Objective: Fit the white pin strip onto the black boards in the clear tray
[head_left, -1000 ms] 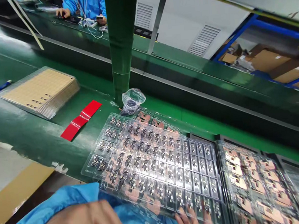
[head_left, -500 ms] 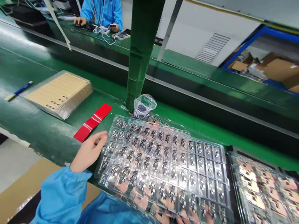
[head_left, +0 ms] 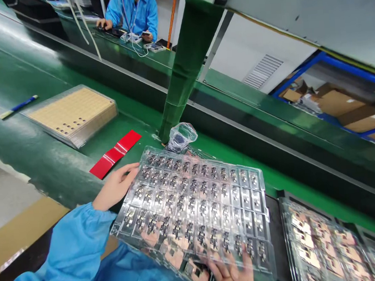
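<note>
A clear plastic blister tray (head_left: 192, 192) with rows of small circuit boards lies tilted before me in the head view. Copper-coloured parts (head_left: 174, 255) show beneath its near side, in what looks like another tray. My left hand (head_left: 121, 183) has its curled fingers at the tray's far left edge, thumb apart from the forefinger. Under the near right edge, my right hand (head_left: 230, 272) grips the tray, its fingers seen partly through the clear plastic. Behind the tray rests a crumpled clear plastic bag (head_left: 183, 134) with something dark inside.
Red film strips (head_left: 115, 154) and a stack of tan-filled trays (head_left: 73, 111) lie to the left, beside a blue pen-like stick (head_left: 18, 107). More trays of copper-coloured parts (head_left: 327, 242) sit at right. A green-covered post (head_left: 181, 71) rises behind. A co-worker (head_left: 132, 14) sits opposite.
The upper tray has slid left over the one beneath, covering its left columns. My right hand has moved left with it. My left hand stays at the left edge. The view has turned slightly.
</note>
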Demonstrator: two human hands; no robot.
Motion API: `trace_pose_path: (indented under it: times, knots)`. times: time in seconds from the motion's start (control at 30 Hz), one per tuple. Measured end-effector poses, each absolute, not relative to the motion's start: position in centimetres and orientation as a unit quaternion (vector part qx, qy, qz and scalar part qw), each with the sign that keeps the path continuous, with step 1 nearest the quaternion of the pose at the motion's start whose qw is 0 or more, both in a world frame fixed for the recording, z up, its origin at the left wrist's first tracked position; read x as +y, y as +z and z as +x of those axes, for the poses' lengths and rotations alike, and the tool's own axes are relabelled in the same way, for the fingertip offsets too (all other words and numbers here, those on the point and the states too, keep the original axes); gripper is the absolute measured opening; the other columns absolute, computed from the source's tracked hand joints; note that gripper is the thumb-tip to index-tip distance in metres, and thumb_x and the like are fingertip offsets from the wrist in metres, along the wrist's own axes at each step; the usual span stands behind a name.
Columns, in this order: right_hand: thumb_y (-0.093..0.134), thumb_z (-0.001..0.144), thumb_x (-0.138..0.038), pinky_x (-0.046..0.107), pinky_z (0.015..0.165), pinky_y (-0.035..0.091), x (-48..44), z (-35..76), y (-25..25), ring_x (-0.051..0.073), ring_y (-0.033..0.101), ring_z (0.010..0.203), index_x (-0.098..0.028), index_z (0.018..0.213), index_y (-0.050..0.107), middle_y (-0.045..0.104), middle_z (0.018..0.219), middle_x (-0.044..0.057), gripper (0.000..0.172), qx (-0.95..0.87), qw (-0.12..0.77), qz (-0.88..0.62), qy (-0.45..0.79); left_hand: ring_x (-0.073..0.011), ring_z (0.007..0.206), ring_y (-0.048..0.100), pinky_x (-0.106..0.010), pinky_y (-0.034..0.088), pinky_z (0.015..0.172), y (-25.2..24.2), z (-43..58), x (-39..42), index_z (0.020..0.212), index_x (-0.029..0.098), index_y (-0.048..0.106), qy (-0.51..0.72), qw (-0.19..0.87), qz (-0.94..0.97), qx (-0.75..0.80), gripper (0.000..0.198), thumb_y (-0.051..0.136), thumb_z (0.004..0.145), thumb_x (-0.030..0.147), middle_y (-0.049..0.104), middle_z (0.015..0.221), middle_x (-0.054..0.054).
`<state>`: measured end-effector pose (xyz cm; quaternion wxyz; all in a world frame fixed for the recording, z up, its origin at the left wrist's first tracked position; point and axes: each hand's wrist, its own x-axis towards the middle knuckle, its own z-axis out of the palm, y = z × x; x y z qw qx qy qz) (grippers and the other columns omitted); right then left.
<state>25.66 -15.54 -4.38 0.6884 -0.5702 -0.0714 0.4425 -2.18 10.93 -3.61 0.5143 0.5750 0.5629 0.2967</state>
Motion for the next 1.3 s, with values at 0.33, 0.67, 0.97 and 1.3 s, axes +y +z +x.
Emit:
trace_pose_path:
  times: [0.33, 0.67, 0.97, 1.3]
  knots:
    - [0.082, 0.074, -0.041, 0.042, 0.082, 0.058, -14.2, 26.4, -4.6, 0.023, 0.07, 0.093, -0.038, 0.14, 0.041, 0.069, 0.104, 0.001, 0.078, -0.054, 0.683, -0.584, 0.434, -0.0184, 0.073, 0.063, -0.028, 0.054, 0.064, -3.7, -2.3, 10.9, 0.128, 0.016, 0.06, 0.314, 0.532, 0.546, 0.566, 0.068, 0.056, 0.082, 0.066, 0.07, 0.109, -0.009]
    - [0.082, 0.074, -0.042, 0.04, 0.079, 0.058, -14.1, 25.9, -4.4, 0.021, 0.071, 0.089, -0.039, 0.129, 0.048, 0.071, 0.099, -0.002, 0.065, -0.047, 0.706, -0.556, 0.437, -0.0198, 0.076, 0.064, -0.027, 0.053, 0.062, -3.9, -2.5, 11.0, 0.127, 0.015, 0.062, 0.318, 0.529, 0.539, 0.573, 0.071, 0.052, 0.083, 0.07, 0.071, 0.109, -0.008]
    - [0.084, 0.072, -0.035, 0.047, 0.084, 0.058, -12.7, 24.1, -3.1, 0.023, 0.07, 0.087, -0.027, 0.102, 0.05, 0.066, 0.087, -0.004, 0.047, 0.001, 0.694, -0.557, 0.456, -0.0249, 0.105, 0.061, -0.031, 0.053, 0.087, -4.0, -3.3, 10.9, 0.128, 0.016, 0.06, 0.282, 0.539, 0.527, 0.593, 0.077, 0.049, 0.08, 0.076, 0.062, 0.13, -0.007]
    - [0.073, 0.071, -0.068, 0.029, 0.045, 0.052, -15.2, 27.0, -2.0, 0.018, 0.062, 0.047, -0.015, 0.075, 0.056, 0.067, 0.065, 0.008, 0.056, -0.16, 0.452, -0.719, 0.503, -0.0121, 0.058, 0.054, -0.018, 0.049, 0.052, -3.3, -2.3, 11.0, 0.124, 0.021, 0.063, 0.231, 0.509, 0.51, 0.654, 0.079, 0.067, 0.062, 0.07, 0.067, 0.076, 0.0]
